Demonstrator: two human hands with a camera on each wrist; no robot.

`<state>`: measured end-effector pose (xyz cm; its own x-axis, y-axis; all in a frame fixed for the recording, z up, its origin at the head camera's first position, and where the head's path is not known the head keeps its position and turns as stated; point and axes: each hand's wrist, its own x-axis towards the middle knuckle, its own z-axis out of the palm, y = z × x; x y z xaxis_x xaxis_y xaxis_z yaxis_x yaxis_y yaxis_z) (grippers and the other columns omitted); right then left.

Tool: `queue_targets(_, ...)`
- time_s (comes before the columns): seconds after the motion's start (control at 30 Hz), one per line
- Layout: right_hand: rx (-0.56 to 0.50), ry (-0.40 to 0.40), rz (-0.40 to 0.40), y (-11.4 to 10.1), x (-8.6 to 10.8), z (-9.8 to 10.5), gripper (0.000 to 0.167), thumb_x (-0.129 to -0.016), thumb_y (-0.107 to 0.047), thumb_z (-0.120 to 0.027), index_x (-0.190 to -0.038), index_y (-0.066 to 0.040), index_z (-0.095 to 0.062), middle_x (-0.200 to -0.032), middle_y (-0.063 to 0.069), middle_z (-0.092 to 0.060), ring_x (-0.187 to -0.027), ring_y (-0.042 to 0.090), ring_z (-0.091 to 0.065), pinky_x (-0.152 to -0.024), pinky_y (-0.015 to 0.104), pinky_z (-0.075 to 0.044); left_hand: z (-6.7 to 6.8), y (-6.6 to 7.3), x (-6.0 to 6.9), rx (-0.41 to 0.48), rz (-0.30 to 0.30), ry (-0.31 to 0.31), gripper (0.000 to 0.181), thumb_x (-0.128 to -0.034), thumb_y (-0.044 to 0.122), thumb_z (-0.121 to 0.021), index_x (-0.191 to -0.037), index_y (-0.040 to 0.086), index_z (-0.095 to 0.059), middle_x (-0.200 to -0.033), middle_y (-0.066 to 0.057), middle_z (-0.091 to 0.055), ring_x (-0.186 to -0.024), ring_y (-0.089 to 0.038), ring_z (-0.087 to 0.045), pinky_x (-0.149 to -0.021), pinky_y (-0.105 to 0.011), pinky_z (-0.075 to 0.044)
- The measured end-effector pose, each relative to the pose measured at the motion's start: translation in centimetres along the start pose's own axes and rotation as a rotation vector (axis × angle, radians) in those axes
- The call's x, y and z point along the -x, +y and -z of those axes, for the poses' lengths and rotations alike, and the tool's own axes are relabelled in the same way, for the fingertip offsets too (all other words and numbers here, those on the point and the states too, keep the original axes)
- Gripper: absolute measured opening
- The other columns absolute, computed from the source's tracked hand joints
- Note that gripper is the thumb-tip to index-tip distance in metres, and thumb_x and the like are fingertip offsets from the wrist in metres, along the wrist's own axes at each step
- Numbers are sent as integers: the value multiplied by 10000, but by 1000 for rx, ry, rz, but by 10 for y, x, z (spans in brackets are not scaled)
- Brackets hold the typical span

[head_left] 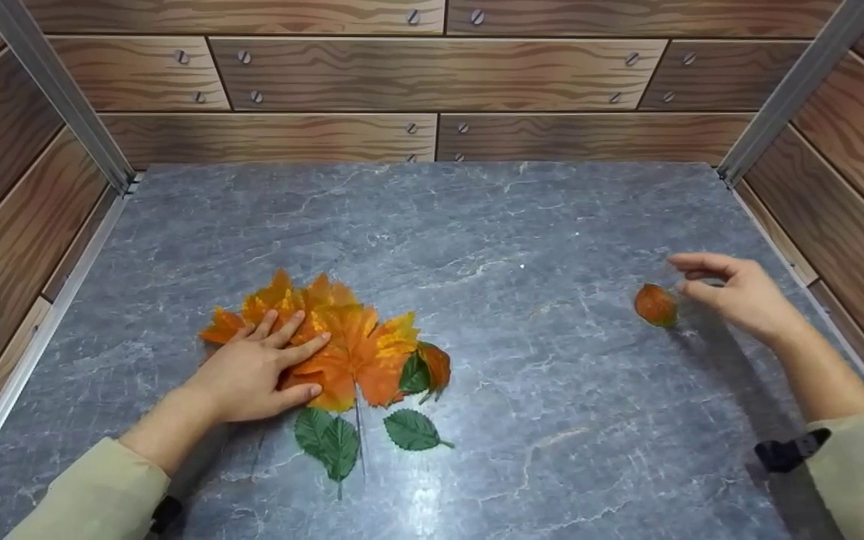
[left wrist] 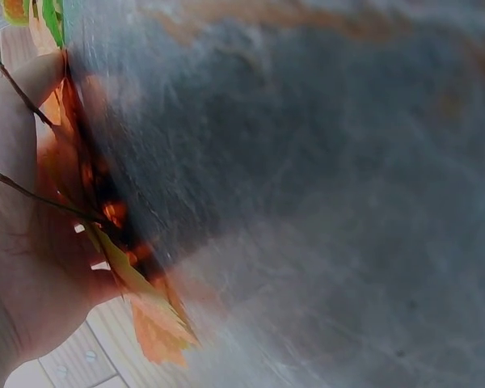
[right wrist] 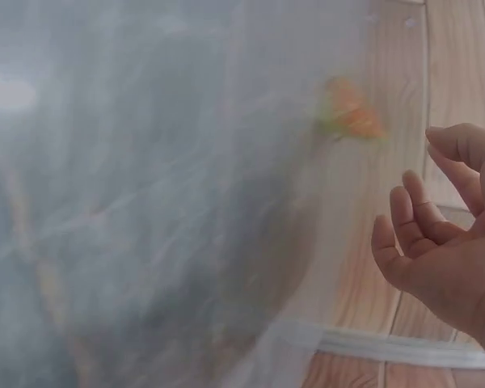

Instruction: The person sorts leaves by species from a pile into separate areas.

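My left hand (head_left: 252, 375) rests flat with spread fingers on a cluster of orange and yellow artificial maple leaves (head_left: 361, 337). In the left wrist view, thin stems (left wrist: 44, 202) cross in front of the palm. My right hand (head_left: 751, 296) is above the right side of the table, its fingers bent loosely around nothing. Just left of its fingertips is a small orange-brown leaf (head_left: 655, 305); the right wrist view shows a gap between this blurred leaf (right wrist: 352, 109) and the hand. Whether the leaf touches the table, I cannot tell.
Green leaves (head_left: 338, 446) lie below the cluster, and a single green leaf (head_left: 412, 430) lies to their right. A small brownish-orange leaf (head_left: 438, 367) sits at the cluster's right edge. Wood-patterned walls (head_left: 432, 75) enclose the grey marbled table (head_left: 477, 225) at the back and sides.
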<state>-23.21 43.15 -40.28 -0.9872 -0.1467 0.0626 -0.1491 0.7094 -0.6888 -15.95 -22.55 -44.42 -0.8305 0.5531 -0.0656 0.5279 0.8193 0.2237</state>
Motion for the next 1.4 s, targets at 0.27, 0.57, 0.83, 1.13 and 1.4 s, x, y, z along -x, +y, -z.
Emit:
queue_targets(0.27,-87,-64,189,-66,-5,-48,398,-952,-8,-766,-1346,-6,-714,-1250,204,-730,-1033,89,-684,-852,150,-542,1,1,0,6,3,-6,717,-1040,661,-538,-1638,277,-444,-1695,-224,-290,-1508,-596,-245,-1167,-750,-272)
queue_targets(0.57,-219,-383,298,-131,1,-136,437,-965,-129,-787,-1385,-53,-695,-1211,157,-744,-1097,273,-700,-930,325,-593,1,1,1,14,-2,2,704,-1045,663,-525,-1630,276,-464,-1685,-236,-316,-1492,-608,-278,-1144,-761,-301)
queue_targets(0.83,-217,-514,304,-156,10,-187,477,-967,-147,-788,-1410,-19,-672,-1150,129,-768,-1045,237,-727,-924,342,-600,-1,1,0,12,6,1,712,-1036,662,-546,-1632,282,-457,-1691,-227,-302,-1502,-600,-258,-1155,-760,-283)
queue_targets(1.13,-78,-452,269,-179,13,-213,644,-942,-333,-829,-1476,-39,-622,-1038,43,-758,-840,139,-699,-760,277,-605,1,0,0,16,19,-20,716,-1038,657,-546,-1640,285,-439,-1705,-214,-269,-1517,-588,-228,-1169,-754,-264)
queue_targets(1.4,9,-400,277,-186,12,-223,594,-923,-296,-849,-1437,-61,-667,-964,-1,-749,-768,99,-667,-701,273,-589,0,0,0,20,24,-19,722,-1036,671,-535,-1643,292,-433,-1712,-203,-263,-1528,-579,-215,-1159,-764,-270)
